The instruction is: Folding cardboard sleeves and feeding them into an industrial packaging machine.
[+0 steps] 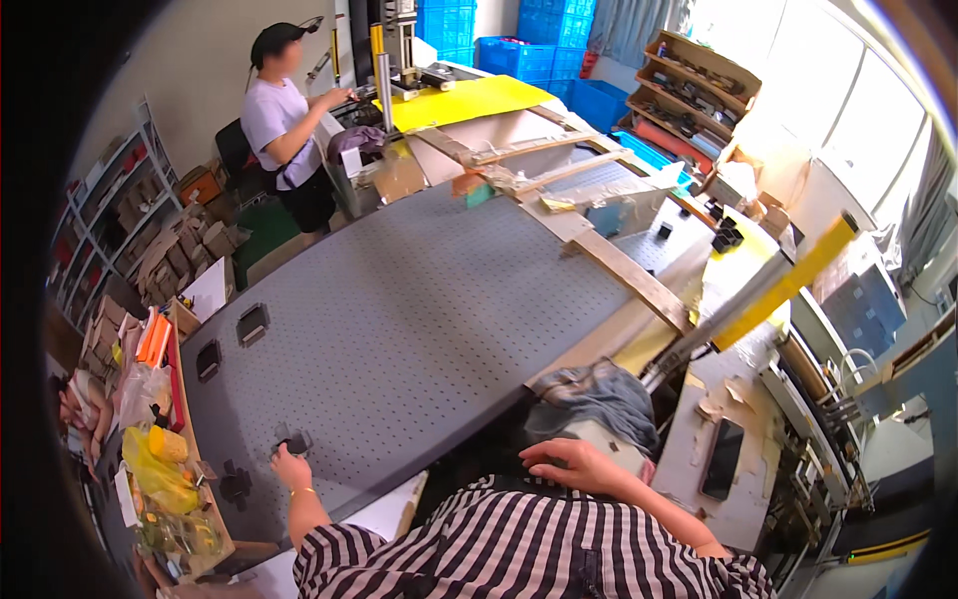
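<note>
Lying on dotted tabletop (399, 299), a dark piece (296, 441) is touched by left grip (291, 467), closure unclear. Right grip (561, 464) is half-spread, empty.

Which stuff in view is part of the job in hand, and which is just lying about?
Likely part of the job:
small dark piece at the left hand
perforated grey tabletop under it
other dark pieces on the tabletop, probably

Apparently just lying about:
smartphone
grey-blue cloth
yellow plastic bag
</note>
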The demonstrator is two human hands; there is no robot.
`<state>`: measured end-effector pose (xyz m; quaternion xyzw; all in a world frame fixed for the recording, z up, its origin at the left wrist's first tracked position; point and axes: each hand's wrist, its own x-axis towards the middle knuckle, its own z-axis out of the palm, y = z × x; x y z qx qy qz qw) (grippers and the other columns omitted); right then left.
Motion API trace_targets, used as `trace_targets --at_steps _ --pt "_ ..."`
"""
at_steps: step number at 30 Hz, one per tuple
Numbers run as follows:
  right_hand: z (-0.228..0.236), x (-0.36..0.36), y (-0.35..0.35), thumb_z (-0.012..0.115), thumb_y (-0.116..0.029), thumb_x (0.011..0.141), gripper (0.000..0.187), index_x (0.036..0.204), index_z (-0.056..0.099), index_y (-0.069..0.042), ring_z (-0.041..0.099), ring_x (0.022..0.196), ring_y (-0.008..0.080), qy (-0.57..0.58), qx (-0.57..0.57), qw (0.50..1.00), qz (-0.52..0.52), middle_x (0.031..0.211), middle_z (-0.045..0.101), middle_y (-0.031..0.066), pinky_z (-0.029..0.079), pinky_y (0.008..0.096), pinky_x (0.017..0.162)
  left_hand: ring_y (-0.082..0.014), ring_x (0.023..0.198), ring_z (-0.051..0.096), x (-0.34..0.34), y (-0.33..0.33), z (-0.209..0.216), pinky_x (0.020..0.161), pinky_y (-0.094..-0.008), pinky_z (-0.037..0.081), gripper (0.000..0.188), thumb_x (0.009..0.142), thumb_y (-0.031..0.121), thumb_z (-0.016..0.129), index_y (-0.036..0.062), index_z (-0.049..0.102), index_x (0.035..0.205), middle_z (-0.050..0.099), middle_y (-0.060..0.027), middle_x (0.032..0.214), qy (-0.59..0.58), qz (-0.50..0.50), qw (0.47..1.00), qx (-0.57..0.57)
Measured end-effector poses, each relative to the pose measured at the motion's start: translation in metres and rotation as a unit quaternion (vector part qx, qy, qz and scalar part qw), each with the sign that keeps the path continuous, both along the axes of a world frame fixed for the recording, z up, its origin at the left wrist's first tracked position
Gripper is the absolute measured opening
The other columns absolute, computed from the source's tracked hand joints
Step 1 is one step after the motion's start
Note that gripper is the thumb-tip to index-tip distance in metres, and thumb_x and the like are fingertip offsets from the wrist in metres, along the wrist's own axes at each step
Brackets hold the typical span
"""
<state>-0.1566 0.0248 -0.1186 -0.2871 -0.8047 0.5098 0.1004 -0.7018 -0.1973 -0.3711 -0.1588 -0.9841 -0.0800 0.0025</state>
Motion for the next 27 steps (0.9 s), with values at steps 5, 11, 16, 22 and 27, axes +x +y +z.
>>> trace_targets --at_steps 5,11,16,22,27 --pt "-0.003 -0.054 0.01 0.062 -0.024 0.094 0.035 0.124 0.061 -0.005 0.064 0.101 0.024 0.006 0.037 0.994 0.099 0.106 0.07 0.0093 0.05 0.0347 0.088 -0.0341 0.122 0.047 -0.012 -0.01 0.0 0.102 -0.0414 0.041 0.044 0.075 0.006 0.074 0.0121 0.061 0.117 0.054 -0.0155 0.128 0.008 -0.061 0.998 -0.012" --pt "-0.003 -0.042 -0.008 0.058 -0.031 0.096 0.038 0.122 0.06 -0.003 0.064 0.099 0.0281 0.005 0.054 0.993 0.104 0.106 0.068 0.0141 0.05 0.0368 0.088 -0.0326 0.082 0.067 -0.045 0.024 -0.033 0.074 -0.0412 0.054 0.007 0.079 0.008 0.066 0.0053 0.073 0.08 0.069 -0.0148 0.086 0.01 -0.168 0.986 0.009" --pt "-0.008 0.021 -0.032 0.058 -0.031 0.096 0.038 0.121 0.061 -0.003 0.063 0.101 0.0292 -0.006 0.094 0.995 0.03 0.11 0.067 0.0155 0.05 0.0379 0.089 -0.0088 0.057 0.056 0.107 0.171 0.068 0.054 -0.0268 0.047 0.027 0.089 0.021 0.067 -0.0029 0.069 0.076 0.062 -0.002 0.064 -0.402 -0.324 0.784 0.345" --pt "0.031 0.125 -0.068 0.069 -0.02 0.088 0.039 0.123 0.061 -0.007 0.061 0.102 0.0275 0.093 0.239 0.928 -0.27 0.109 0.067 0.012 0.049 0.0372 0.086 -0.0131 0.07 0.061 0.371 0.217 0.273 0.064 -0.0267 0.048 0.01 0.082 0.011 0.074 0.0031 0.071 0.087 0.067 -0.0051 0.077 -0.345 -0.742 0.519 0.249" --pt "0.032 0.218 -0.118 0.069 -0.019 0.087 0.04 0.125 0.06 -0.009 0.057 0.112 0.029 0.086 0.336 0.884 -0.313 0.119 0.064 0.0107 0.043 0.0393 0.099 -0.0252 0.075 0.062 0.525 0.196 0.333 0.068 -0.0351 0.049 0.012 0.082 0.015 0.073 0.006 0.068 0.088 0.065 -0.0082 0.08 -0.259 -0.907 0.272 0.19"
